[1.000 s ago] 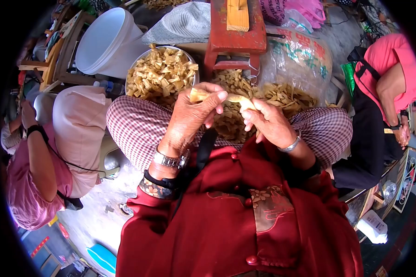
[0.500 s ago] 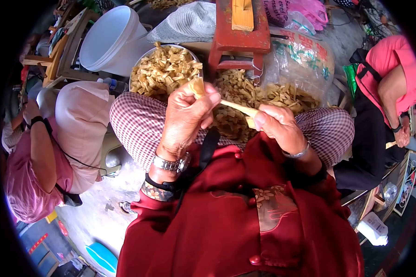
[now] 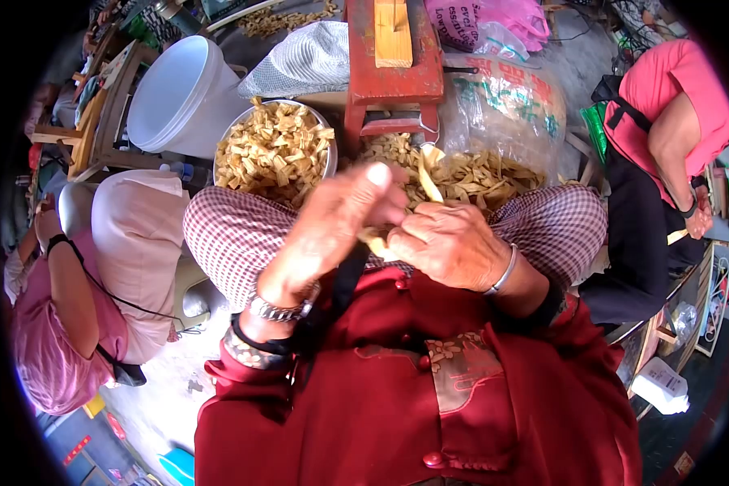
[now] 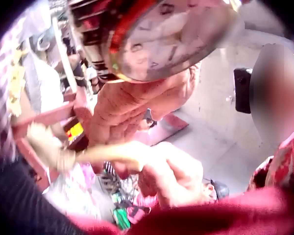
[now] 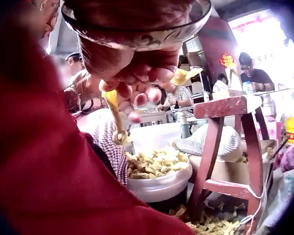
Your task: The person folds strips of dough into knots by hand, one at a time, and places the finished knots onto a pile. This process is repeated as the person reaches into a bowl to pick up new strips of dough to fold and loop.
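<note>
My right hand [image 3: 454, 247], with a bracelet at the wrist, grips a pale yellow, flat strip [image 3: 429, 180] above my lap. One end of the strip sticks up past the knuckles; another part comes out low on the thumb side. In the right wrist view a length of the strip [image 5: 115, 112] hangs down to a lumpy end. My left hand [image 3: 336, 215], wearing a watch, is blurred beside the right hand, thumb raised and fingers extended. Its fingers [image 4: 115, 122] hold nothing visible in the left wrist view.
Beyond my knees stands a tub [image 3: 332, 162] heaped with folded yellow pieces, beside a red stool [image 3: 393, 81]. More pieces [image 3: 494, 178] lie loose in front of a plastic sack [image 3: 510, 101]. A white bucket [image 3: 170, 97] stands left. People sit close on both sides.
Both hands held the strip, pulled out between them half a second ago. Now the left hand has let go, and the right hand has moved left and turned knuckles up with the strip.
</note>
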The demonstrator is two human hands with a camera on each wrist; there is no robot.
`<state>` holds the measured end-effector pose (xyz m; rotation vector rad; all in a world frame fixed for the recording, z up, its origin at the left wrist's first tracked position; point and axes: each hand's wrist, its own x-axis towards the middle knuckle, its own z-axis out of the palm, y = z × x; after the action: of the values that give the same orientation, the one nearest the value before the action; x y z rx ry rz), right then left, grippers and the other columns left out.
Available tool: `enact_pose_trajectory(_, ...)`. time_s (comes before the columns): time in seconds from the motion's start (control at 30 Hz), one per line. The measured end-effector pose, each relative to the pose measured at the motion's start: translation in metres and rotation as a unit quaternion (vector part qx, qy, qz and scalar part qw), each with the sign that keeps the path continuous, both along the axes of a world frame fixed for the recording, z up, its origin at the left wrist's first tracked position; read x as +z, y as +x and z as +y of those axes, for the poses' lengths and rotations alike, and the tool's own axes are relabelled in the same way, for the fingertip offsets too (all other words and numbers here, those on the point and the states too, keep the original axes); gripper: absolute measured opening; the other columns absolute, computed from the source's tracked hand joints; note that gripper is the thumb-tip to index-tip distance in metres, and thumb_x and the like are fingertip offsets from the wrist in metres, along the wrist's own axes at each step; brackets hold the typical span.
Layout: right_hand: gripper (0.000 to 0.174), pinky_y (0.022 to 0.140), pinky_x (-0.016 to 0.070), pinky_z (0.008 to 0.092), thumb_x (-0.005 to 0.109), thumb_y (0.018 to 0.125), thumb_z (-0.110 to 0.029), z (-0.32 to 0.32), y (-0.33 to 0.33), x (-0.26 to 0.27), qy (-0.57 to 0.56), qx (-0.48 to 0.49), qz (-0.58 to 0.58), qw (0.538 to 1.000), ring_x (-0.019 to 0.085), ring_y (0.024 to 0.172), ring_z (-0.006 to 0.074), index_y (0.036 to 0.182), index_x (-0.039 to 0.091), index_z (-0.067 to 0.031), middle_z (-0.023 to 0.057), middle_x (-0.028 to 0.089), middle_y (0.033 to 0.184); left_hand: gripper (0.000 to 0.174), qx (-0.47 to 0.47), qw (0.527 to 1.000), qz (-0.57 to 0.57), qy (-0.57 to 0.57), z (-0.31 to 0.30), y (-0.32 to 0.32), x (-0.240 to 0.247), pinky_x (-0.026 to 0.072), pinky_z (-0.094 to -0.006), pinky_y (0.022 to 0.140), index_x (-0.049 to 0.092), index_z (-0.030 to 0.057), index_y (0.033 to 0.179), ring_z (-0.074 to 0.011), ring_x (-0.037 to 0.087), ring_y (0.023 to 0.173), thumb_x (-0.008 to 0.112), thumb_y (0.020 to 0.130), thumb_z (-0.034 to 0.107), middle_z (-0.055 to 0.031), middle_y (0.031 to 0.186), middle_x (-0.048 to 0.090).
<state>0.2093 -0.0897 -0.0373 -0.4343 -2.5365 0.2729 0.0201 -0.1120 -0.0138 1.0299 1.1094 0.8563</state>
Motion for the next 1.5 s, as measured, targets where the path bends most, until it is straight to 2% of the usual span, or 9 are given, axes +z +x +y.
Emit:
enact_pose_trajectory(0.1, 0.012, 0.054, 0.0482, 0.0304, 0.064, 0.072, -0.015, 0.001, -0.006, 0.0, -0.029, 0.047, 0.035, 0.998, 0.057, 0.068, 0.0175, 0.079, 0.058, -0.0079, 0.0019, 0.053, 0.072, 0.054, -0.062, 0.964, -0.189, -0.179, -0.008, 0.016, -0.026, 0.0442, -0.0218, 0.048, 0.058, -0.001, 0.106, -0.0132, 0.055, 0.056, 0.042, 0.095, 0.049, -0.0052, 0.076, 0.061)
enact_pose_trajectory(0.13, 0.013, 0.055, 0.0466, 0.0316, 0.06, 0.077, -0.019, 0.001, -0.007, 0.001, -0.047, 0.039, 0.015, 0.998, 0.056, 0.07, 0.018, 0.074, 0.05, -0.0104, 0.0027, 0.05, 0.07, 0.053, -0.048, 0.951, -0.177, -0.25, -0.011, 0.017, -0.019, 0.0282, -0.0207, 0.034, 0.058, 0.0014, 0.099, -0.0085, 0.037, 0.039, 0.039, 0.095, 0.051, -0.0002, 0.058, 0.049)
enact_pose_trajectory(0.37, 0.005, 0.049, 0.0459, 0.0286, 0.056, 0.077, -0.016, 0.044, 0.024, 0.016, 0.035, 0.023, -0.062, 0.997, 0.052, 0.065, 0.0172, 0.077, 0.051, -0.014, 0.0002, 0.044, 0.069, 0.045, -0.136, 0.933, -0.283, -0.178, -0.011, 0.008, -0.025, 0.0214, -0.0209, 0.034, 0.053, -0.0041, 0.108, -0.0056, 0.027, 0.036, 0.036, 0.1, 0.037, 0.003, 0.048, 0.036)
enact_pose_trajectory(0.63, 0.025, 0.06, 0.0525, 0.0289, 0.05, 0.086, -0.006, 0.052, 0.008, 0.009, -0.207, -0.012, 0.176, 0.962, 0.063, 0.072, 0.0205, 0.11, 0.057, -0.0088, 0.0068, 0.062, 0.086, 0.037, -0.134, 0.971, -0.2, -0.015, 0.012, 0.006, 0.011, 0.0237, -0.0181, 0.037, 0.05, -0.0051, 0.12, -0.0035, 0.031, 0.04, 0.04, 0.097, 0.023, 0.0009, 0.057, 0.044)
enact_pose_trajectory(0.8, 0.035, 0.046, 0.0467, 0.0188, 0.038, 0.095, -0.008, 0.061, 0.006, 0.026, -0.534, 0.007, 0.207, 0.819, 0.05, 0.054, 0.0052, 0.128, 0.049, -0.0097, -0.0003, 0.051, 0.072, 0.028, -0.059, 0.989, 0.001, 0.136, 0.034, 0.012, 0.036, 0.0272, -0.0152, 0.043, 0.058, 0.0037, 0.118, -0.0014, 0.036, 0.051, 0.045, 0.097, 0.016, 0.0009, 0.077, 0.054)
enact_pose_trajectory(0.97, 0.049, 0.039, 0.0359, 0.0159, 0.046, 0.094, -0.016, 0.057, 0.002, 0.043, -0.677, 0.008, 0.267, 0.686, 0.039, 0.045, 0.0024, 0.14, 0.032, -0.0095, -0.0045, 0.04, 0.065, 0.016, 0.017, 0.863, 0.219, 0.455, 0.051, 0.029, 0.023, 0.0418, -0.0204, 0.071, 0.06, -0.0075, 0.101, -0.0099, 0.051, 0.085, 0.049, 0.093, 0.0, -0.0036, 0.093, 0.055)
enact_pose_trajectory(1.07, 0.04, 0.04, 0.0424, 0.0195, 0.047, 0.094, -0.015, 0.06, 0.012, 0.027, -0.731, 0.053, 0.28, 0.619, 0.046, 0.047, 0.0059, 0.134, 0.041, -0.01, 0.0012, 0.049, 0.068, 0.015, 0.033, 0.933, 0.098, 0.346, 0.052, 0.038, 0.016, 0.0359, -0.0168, 0.053, 0.065, -0.0003, 0.1, -0.0039, 0.048, 0.061, 0.055, 0.092, 0.007, 0.0009, 0.076, 0.057)
enact_pose_trajectory(1.23, 0.029, 0.044, 0.0488, 0.0217, 0.053, 0.092, -0.01, 0.063, 0.018, 0.016, -0.688, -0.03, 0.251, 0.68, 0.055, 0.051, 0.0094, 0.119, 0.047, -0.0027, 0.0057, 0.057, 0.074, 0.011, 0.052, 0.975, -0.17, 0.136, 0.052, 0.051, 0.006, 0.0299, -0.0146, 0.041, 0.066, 0.0047, 0.096, -0.0001, 0.043, 0.047, 0.06, 0.091, 0.013, 0.0015, 0.066, 0.06)
enact_pose_trajectory(1.5, 0.008, 0.055, 0.0504, 0.0207, 0.057, 0.086, 0.004, 0.039, 0.0, 0.014, -0.357, -0.193, 0.278, 0.871, 0.061, 0.063, 0.0087, 0.091, 0.052, 0.0006, 0.008, 0.064, 0.076, 0.013, 0.201, 0.936, -0.283, 0.062, 0.061, 0.061, -0.007, 0.0321, -0.0155, 0.041, 0.053, 0.004, 0.106, -0.0026, 0.038, 0.047, 0.052, 0.094, 0.01, -0.0023, 0.078, 0.058)
